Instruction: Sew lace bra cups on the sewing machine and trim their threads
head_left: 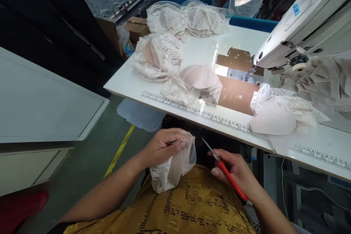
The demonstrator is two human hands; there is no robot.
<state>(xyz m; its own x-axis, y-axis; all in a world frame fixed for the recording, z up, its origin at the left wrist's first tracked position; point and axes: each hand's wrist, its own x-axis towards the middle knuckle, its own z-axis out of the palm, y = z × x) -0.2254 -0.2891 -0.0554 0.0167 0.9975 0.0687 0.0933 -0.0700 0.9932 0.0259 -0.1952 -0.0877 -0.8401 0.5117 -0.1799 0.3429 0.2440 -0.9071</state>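
Just in front of my body, my left hand (167, 148) pinches the upper edge of a white lace bra piece (175, 168) between thumb and fingers. Sheer mesh hangs from the pinch, with patterned lace lower down. My right hand (233, 170) is closed around red-handled thread snips (229, 177), whose slim metal tip points up and left towards the lace. A small gap separates that tip from the fabric. On the table, a padded bra cup with lace (201, 77) lies left of the sewing machine. Another lace-edged cup (274, 117) rests near the front edge, below the machine head.
The white sewing table (123, 80) has a printed ruler (192, 111) along its front. A sewing machine (290, 22) overhangs it at right. Lace pieces (189, 20) lie at the back, grey-beige fabric (323, 80) on the right. A white cabinet (46, 98) stands left.
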